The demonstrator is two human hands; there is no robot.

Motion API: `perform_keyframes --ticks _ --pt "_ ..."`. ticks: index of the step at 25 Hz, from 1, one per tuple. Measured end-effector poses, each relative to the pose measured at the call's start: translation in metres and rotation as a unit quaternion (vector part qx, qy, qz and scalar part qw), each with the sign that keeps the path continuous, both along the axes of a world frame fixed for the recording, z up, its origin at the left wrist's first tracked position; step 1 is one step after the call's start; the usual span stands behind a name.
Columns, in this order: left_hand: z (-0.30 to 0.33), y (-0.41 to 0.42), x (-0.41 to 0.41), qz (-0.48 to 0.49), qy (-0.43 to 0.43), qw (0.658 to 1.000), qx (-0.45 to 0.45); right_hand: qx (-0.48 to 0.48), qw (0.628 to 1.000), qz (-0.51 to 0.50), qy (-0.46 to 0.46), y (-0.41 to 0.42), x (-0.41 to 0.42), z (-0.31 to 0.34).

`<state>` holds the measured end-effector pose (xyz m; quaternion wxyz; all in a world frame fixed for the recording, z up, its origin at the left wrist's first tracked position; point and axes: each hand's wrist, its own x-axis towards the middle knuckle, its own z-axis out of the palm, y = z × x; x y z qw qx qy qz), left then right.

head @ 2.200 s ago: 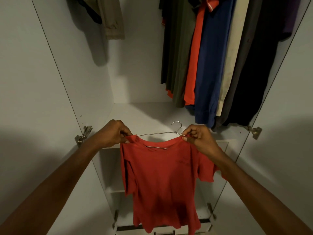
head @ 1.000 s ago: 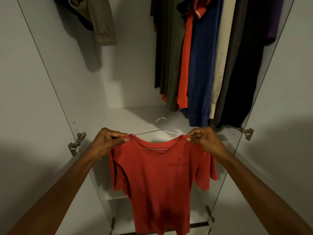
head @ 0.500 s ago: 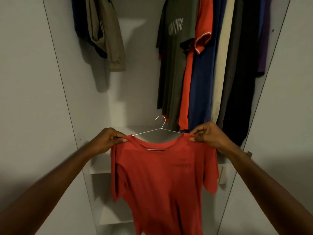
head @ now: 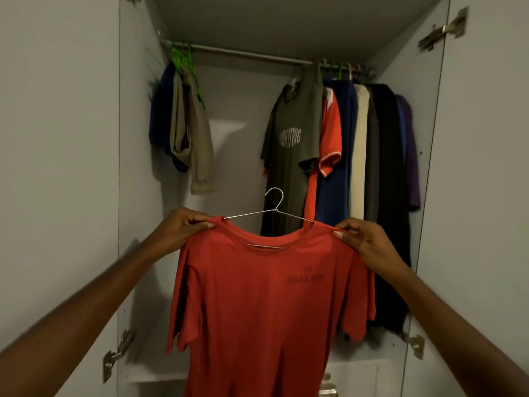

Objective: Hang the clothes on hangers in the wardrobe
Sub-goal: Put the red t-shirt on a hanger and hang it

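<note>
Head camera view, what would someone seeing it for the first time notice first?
The red T-shirt fills the lower middle, already on a wire hanger, with the left hand and right hand each pinching a shoulder. Behind it the open wardrobe's rail runs across the top, bare in the middle. Hung clothes bunch at both ends, with a green printed T-shirt leading the right-hand group.

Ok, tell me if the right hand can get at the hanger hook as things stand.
Probably yes: the hook stands bare above the collar, but the right hand pinches the red shirt shoulder and must let go first.
</note>
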<state>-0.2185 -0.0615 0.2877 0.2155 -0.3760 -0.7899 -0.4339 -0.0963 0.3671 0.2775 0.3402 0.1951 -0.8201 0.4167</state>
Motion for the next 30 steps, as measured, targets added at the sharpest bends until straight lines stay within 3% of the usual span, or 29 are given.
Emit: perform_keyframes --ticks 4,8,13,16,21,25,30 --pt "0.045 -0.003 -0.026 0.027 -0.037 0.998 -0.034 0.013 0.994 -0.054 0.09 -0.008 0.0 0.05" --pt "0.071 -0.005 -0.045 -0.017 -0.1 0.992 0.073 0.013 0.989 -0.085 0.117 -0.012 0.003 0.104" --pt "0.102 0.016 -0.062 -0.068 -0.104 0.975 0.182 0.003 0.981 -0.135 0.139 -0.011 0.013 0.16" --pt "0.121 0.04 -0.066 -0.063 -0.049 0.971 0.226 0.02 0.973 -0.172 0.154 -0.004 0.018 0.187" --pt "0.172 0.061 -0.103 0.005 0.158 0.981 0.116 0.059 0.958 -0.221 0.174 0.0 0.003 0.246" --pt "0.226 0.089 -0.144 0.1 0.2 0.967 0.12 0.063 0.947 -0.252 0.188 0.005 -0.018 0.297" --pt "0.273 0.119 -0.193 0.19 0.168 0.96 0.12 0.066 0.93 -0.283 0.227 0.0 -0.05 0.35"
